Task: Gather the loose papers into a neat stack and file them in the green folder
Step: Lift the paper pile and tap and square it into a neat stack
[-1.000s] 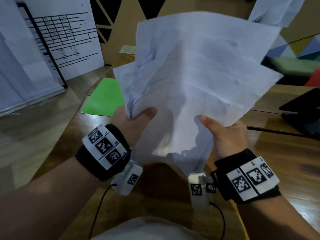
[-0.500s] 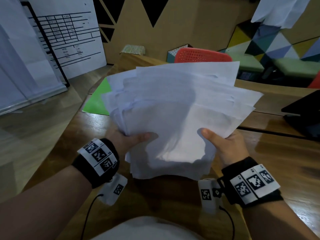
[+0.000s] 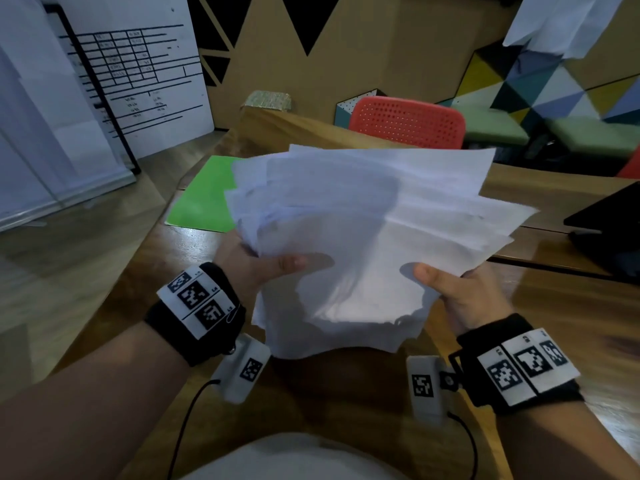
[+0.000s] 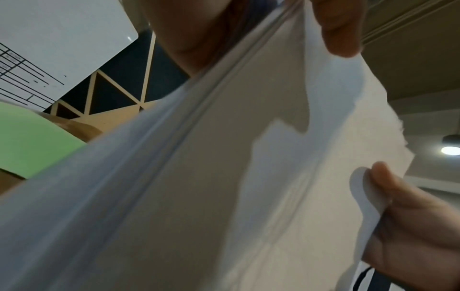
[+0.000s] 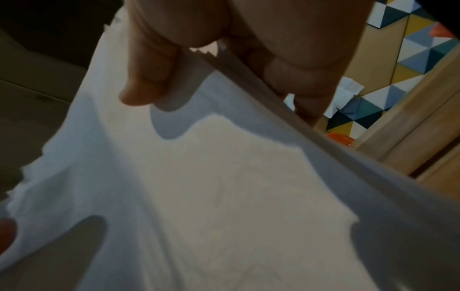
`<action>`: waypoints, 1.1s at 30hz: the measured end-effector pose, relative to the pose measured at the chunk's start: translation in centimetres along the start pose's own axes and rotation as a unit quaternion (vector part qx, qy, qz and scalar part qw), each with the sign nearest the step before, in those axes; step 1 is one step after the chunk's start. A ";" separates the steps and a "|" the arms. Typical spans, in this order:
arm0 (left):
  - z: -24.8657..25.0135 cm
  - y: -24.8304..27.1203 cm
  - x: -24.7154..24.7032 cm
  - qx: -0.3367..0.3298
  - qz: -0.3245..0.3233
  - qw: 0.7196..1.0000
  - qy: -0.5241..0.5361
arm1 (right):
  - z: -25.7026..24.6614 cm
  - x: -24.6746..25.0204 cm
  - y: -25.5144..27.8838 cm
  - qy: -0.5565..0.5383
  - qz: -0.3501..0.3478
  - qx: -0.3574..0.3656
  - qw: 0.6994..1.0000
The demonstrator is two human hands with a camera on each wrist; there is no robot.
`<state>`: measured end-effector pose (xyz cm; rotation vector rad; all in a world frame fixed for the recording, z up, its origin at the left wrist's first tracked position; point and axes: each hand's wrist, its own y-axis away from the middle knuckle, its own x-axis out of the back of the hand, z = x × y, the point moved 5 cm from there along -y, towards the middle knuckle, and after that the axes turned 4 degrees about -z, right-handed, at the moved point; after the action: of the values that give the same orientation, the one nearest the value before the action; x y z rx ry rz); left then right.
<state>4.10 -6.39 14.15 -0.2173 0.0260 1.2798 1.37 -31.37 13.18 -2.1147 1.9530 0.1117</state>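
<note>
Dropped from near-upright a second ago to tilted flat: papers [image 3: 363, 237] now held over the wooden table [image 3: 571, 306], right of the green folder [image 3: 204, 199]. Left hand [image 3: 256, 265] and right hand [image 3: 464, 296] each pinch a near corner, thumbs on top. Sheets fan away toward the red chair [image 3: 408, 123], edges uneven.

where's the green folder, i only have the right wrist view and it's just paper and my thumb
Observer: The green folder lies flat on the wooden table, past the left hand.
Operator: is the stack squared up
Observer: No, the papers fan out unevenly at their far edges.
Operator: left hand holding too
Observer: Yes, its thumb lies on top of the near left corner, opposite the right hand.
</note>
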 end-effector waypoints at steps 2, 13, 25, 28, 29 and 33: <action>-1.1 -0.4 0.8 0.037 0.058 0.997 -0.034 | 0.7 0.0 -0.3 0.006 0.024 -0.007 1.000; 0.2 -1.9 -0.1 0.019 0.066 0.984 -0.166 | 0.4 -1.1 -0.6 -0.029 0.041 -0.025 0.998; 0.6 -0.7 -0.4 -0.024 0.097 0.974 -0.205 | 0.6 -2.4 0.2 -0.022 0.091 0.037 0.995; -0.2 -0.4 0.4 0.010 0.139 0.975 -0.172 | 1.3 -1.7 0.4 -0.027 0.123 0.034 0.991; -0.3 -0.4 0.5 0.017 0.140 0.979 -0.147 | 1.3 -1.3 0.4 -0.026 0.127 0.032 0.991; -0.4 -0.7 1.7 0.041 0.145 0.982 -0.117 | 0.6 -0.7 0.1 -0.008 0.093 0.029 0.995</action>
<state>5.30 -5.00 13.67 0.0111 -0.0927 1.5845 1.24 -30.56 12.70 -1.8866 2.1140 0.1043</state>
